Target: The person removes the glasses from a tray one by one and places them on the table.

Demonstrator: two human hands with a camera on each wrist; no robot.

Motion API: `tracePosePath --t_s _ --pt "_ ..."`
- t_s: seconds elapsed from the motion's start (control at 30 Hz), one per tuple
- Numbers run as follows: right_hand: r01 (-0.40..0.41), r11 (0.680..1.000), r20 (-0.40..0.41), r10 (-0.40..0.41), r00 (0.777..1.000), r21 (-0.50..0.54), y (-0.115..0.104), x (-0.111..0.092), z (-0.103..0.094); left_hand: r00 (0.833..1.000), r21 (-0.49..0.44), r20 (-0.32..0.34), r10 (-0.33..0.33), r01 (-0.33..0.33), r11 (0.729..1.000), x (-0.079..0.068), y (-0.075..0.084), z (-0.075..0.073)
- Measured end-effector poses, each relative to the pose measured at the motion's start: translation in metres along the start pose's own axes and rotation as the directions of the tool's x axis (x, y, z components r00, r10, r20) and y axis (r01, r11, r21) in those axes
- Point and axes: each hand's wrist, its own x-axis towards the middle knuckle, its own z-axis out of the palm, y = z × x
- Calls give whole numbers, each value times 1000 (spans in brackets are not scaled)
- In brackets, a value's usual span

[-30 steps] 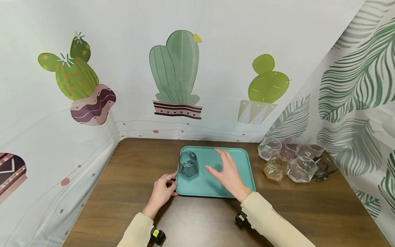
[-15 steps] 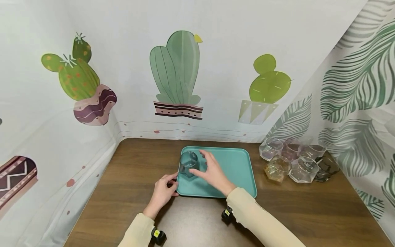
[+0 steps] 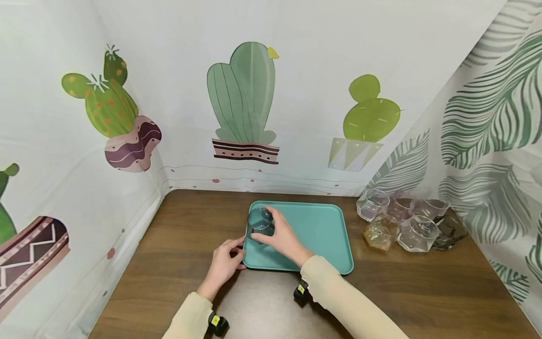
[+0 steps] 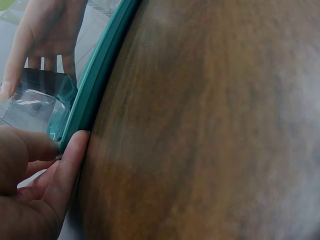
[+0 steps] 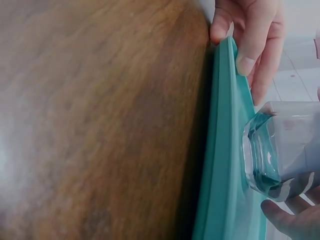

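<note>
A clear drinking glass (image 3: 259,219) stands upright at the left end of a teal tray (image 3: 322,235) on the table. My right hand (image 3: 282,235) is round the glass from the right, thumb at its near side and fingers at its far side. In the right wrist view the faceted, thick base of the glass (image 5: 265,155) sits on the tray, with fingertips beside it. My left hand (image 3: 224,261) pinches the tray's near left corner. The left wrist view shows a finger against the outer side of the tray's rim (image 4: 92,82) and the thumb on its inner side.
Several more glasses (image 3: 417,234) stand grouped at the table's right, one of them amber (image 3: 381,231) and one pinkish (image 3: 399,205). A dark, tangled-looking item (image 3: 450,233) lies beside them. A cloth printed with cacti (image 3: 241,94) hangs behind the wooden table (image 3: 190,221).
My right hand has moved left across the tray to the glass, and its thumb and fingers have come in round it. The left hand stays at the tray's corner.
</note>
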Motion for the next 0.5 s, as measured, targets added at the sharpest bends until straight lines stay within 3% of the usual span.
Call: tracePosePath --t_s 0.5 --pt "15 999 3 -15 1000 50 1 -5 -3 1000 10 -2 -10 10 1000 0 1 0"
